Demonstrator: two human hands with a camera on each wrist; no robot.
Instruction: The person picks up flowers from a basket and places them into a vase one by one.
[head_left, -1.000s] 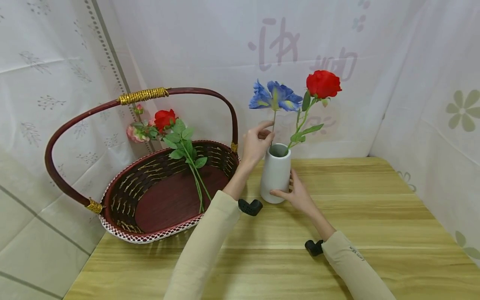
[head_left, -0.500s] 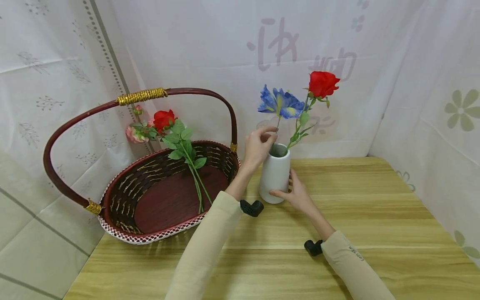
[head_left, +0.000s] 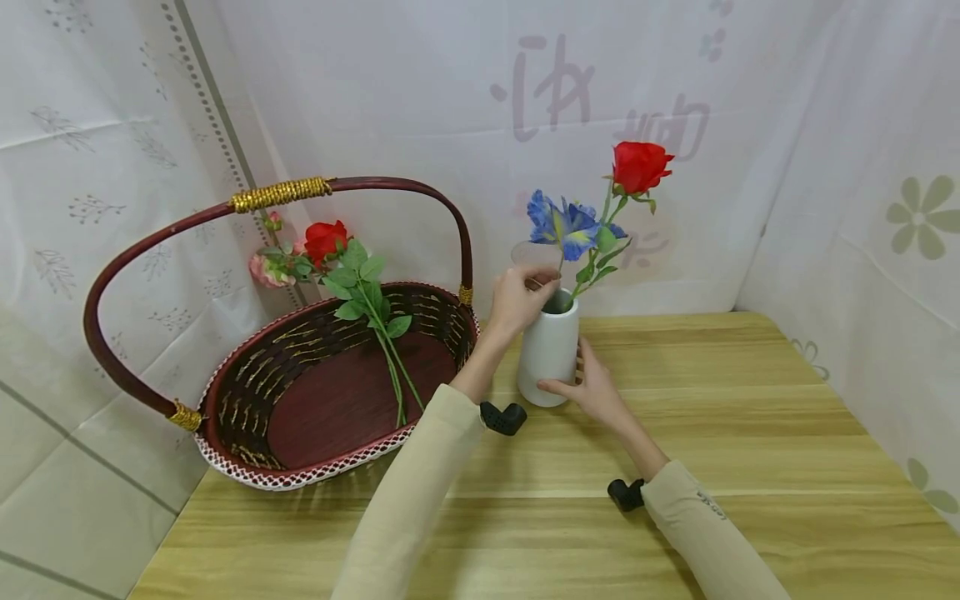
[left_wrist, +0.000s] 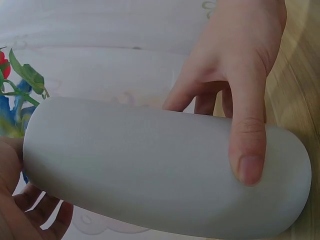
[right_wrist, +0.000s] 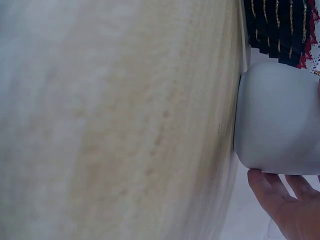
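Note:
In the head view a white vase point(head_left: 549, 358) stands upright on the wooden table. My left hand point(head_left: 519, 298) pinches the thin stem of a blue iris point(head_left: 568, 227) just above the vase's mouth. A red rose point(head_left: 640, 167) with green leaves leans to the right out of the same vase. Low on the vase's right side, my right hand point(head_left: 597, 389) grips it, the thumb across the front. In the left wrist view that thumb lies on the white wall point(left_wrist: 150, 160), while my left fingers point(left_wrist: 47, 212) show by the mouth. The lower end of the iris stem is hidden.
Left of the vase stands a dark woven basket point(head_left: 281, 479) with a tall arched handle point(head_left: 281, 193). Another red rose point(head_left: 326, 242) and pink blossoms point(head_left: 270, 271) lie over its back rim, green stems reaching inside. Printed curtains point(head_left: 420, 100) hang behind the table point(head_left: 720, 417).
The blue iris has come down and a little right with my left hand, so its bloom now sits lower, partly behind the rose's leaves. My right hand keeps its hold on the vase.

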